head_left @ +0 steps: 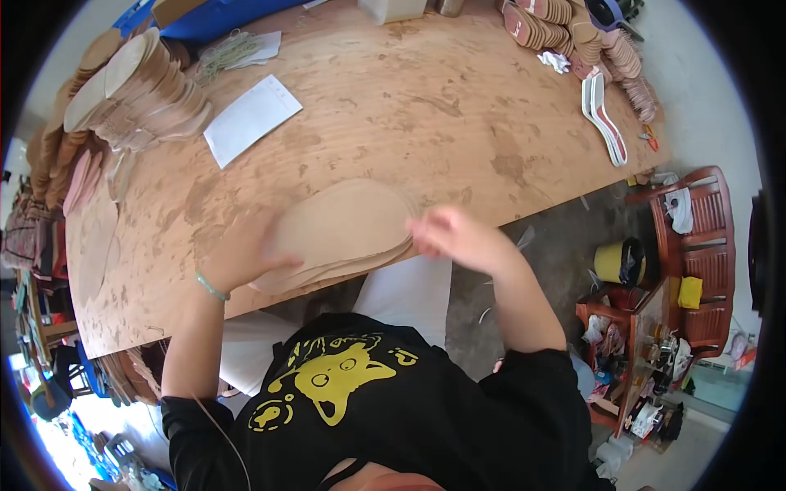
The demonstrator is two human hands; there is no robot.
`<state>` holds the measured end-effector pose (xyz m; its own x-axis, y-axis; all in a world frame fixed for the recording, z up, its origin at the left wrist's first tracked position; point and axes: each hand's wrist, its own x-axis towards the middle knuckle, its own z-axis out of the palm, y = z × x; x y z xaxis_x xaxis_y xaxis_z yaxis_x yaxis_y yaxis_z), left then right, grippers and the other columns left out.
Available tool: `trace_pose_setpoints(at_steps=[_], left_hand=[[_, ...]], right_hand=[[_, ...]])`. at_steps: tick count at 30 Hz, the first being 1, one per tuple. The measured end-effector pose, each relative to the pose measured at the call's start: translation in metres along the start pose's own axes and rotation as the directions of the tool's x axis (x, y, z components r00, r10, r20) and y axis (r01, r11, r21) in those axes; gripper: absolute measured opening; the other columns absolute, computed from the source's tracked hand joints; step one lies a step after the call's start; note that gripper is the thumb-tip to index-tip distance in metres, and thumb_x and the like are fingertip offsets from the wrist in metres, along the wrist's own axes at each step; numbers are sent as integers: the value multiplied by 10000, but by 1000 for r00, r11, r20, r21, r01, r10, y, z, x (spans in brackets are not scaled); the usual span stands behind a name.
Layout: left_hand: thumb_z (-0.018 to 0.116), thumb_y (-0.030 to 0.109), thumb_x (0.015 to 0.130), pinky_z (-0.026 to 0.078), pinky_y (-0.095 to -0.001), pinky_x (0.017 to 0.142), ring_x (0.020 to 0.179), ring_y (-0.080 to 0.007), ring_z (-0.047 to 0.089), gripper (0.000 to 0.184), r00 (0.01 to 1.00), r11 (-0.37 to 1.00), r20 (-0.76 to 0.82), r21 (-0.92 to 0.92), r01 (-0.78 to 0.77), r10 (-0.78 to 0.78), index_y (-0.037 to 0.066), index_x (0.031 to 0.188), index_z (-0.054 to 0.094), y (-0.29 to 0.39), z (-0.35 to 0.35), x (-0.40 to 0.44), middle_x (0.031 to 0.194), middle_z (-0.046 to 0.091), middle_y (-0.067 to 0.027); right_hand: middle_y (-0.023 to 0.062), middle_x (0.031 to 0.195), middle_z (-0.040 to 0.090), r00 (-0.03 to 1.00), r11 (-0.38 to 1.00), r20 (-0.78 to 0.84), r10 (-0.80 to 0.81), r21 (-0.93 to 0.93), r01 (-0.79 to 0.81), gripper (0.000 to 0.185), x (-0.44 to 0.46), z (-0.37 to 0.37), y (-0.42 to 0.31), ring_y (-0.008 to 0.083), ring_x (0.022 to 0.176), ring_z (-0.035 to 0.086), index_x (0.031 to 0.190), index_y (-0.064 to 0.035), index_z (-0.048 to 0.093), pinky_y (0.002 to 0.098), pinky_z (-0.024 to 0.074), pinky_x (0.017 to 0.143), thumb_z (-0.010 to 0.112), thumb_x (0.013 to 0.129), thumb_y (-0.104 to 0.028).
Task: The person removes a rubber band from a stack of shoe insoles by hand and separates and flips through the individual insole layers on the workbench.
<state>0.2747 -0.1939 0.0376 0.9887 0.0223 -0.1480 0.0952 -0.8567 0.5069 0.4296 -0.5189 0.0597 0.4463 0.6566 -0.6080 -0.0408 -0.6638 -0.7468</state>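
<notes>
Watching through the head camera from my remote post; a broad wooden worktable (458, 106), stained in patches, takes up most of my view; the wearer's black shirt (458, 401), with a yellow cat print, fills the bottom; I note a reddish wooden chair (708, 217) standing off the table's right side.

At the far left of the table, a tall pile of sole-shaped pieces (151, 94) leans outward; directly before the wearer, a low stack of pale sole-shaped sheets (348, 221) lies flat at the near edge, its layers slightly fanned along the rim; more cut soles (544, 29) sit bundled in the far right corner; a yellow bin (610, 263) stands on the floor near the chair.

Both hands are blurred to me; the left hand (250, 250) is at the sheets' left end, thumb spread apart from the fingers; the right hand (454, 233) is at the right end, fingers bent, tips at the rim; I cannot tell whether they pinch a sheet.

Smaller items: a white paper (252, 121) lying beyond the sheets; two white-edged strips (602, 119) near the right edge; a green bracelet (213, 286) on the left wrist.
</notes>
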Motion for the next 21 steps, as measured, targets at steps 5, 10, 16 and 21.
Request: trace_pose_setpoints(at_steps=[5, 10, 16, 21], left_hand=[[859, 522, 610, 487, -386, 859, 1041, -323, 612, 815, 913, 962, 310, 155, 225, -264, -1, 1187, 619, 55, -34, 15, 1123, 633, -193], [829, 558, 638, 500, -392, 778, 911, -338, 647, 779, 965, 987, 207, 4, 161, -158, -37, 1103, 637, 50, -2, -6, 987, 661, -222], [660, 500, 883, 495, -366, 710, 818, -293, 637, 626, 974, 992, 191, -28, 125, -118, -81, 1105, 586, 77, 20, -30, 931, 655, -221], [575, 468, 967, 484, -309, 662, 720, -181, 588, 645, 986, 835, 167, -538, 113, -26, -34, 1348, 436, 93, 45, -41, 876, 625, -115]], right_hand=[[137, 1203, 646, 891, 926, 383, -245, 366, 97, 540, 12, 112, 77, 181, 1139, 605, 1283, 13, 578, 313, 473, 987, 540, 1007, -449], [102, 1462, 459, 955, 344, 169, -244, 936, -78, 596, 30, 182, 56, 188, 1341, 447, 1442, -2, 396, 350, 359, 1118, 536, 1019, -398], [134, 1401, 525, 994, 308, 92, -62, 949, -69, 521, 1, 161, 26, 231, 1279, 526, 1423, 11, 424, 397, 435, 1070, 576, 998, -248], [187, 1343, 541, 963, 405, -263, -57, 875, 263, 573, -35, 135, 4, 258, 1198, 577, 1430, 32, 358, 383, 491, 999, 630, 941, -94]])
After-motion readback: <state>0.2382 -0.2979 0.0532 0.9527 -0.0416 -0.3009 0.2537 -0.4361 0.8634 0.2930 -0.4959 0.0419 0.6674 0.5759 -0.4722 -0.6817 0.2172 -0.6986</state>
